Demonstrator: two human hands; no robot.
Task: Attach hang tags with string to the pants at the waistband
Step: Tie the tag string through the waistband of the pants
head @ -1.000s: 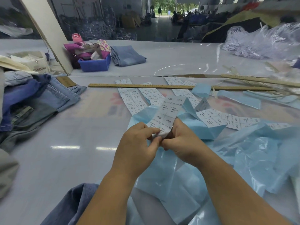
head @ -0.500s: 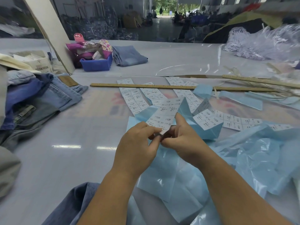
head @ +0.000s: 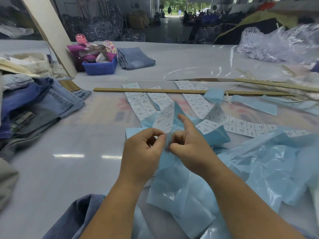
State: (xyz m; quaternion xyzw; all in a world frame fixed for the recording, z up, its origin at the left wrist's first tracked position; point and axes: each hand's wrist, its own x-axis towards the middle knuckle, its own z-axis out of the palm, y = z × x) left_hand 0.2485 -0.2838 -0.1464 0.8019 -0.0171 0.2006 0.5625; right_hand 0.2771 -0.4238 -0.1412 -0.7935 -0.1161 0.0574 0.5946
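While both hands pinch it, a white label strip [head: 164, 119] stands up over blue backing paper [head: 174, 163] at the worktop's centre.

Left hand [head: 144, 151] curls thumb and fingers onto the strip's lower edge; right hand [head: 187, 145] nips the same edge, forefinger raised straight. More printed label sheets [head: 141, 105] lie flat toward twelve o'clock, under a long wooden ruler [head: 155, 90]. Folded jeans [head: 39, 102] are stacked at nine o'clock, and more denim [head: 76, 219] lies at six. A blue bin [head: 100, 67] sits at eleven on the worktop [head: 69, 152].
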